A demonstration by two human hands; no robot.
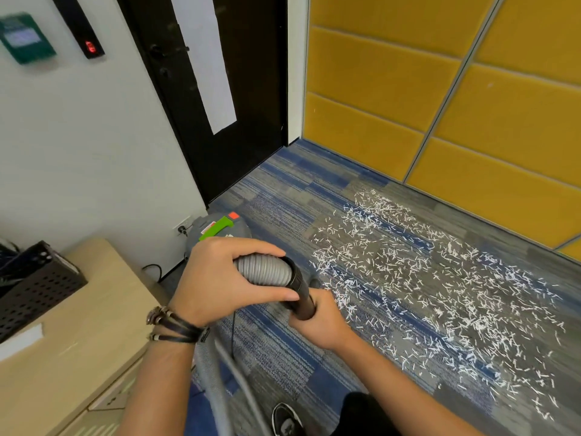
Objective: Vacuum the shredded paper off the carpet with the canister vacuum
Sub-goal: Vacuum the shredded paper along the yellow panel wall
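White shredded paper (424, 278) lies scattered over the blue and grey carpet (283, 196) on the right. A grey canister vacuum (220, 229) with a green handle stands by the white wall, partly hidden behind my left hand. My left hand (220, 278) grips the grey ribbed hose (267, 270) near its black end. My right hand (320, 319) grips the black tube (301, 294) joined to that hose end. The hose (213, 372) runs down below my left wrist.
A light wooden cabinet (78, 341) with a black perforated box (34, 284) stands at the left. A dark door (245, 89) is ahead and yellow wall panels (471, 105) line the right. A power cord (154, 269) leads to a wall socket. My shoe (286, 420) is at the bottom.
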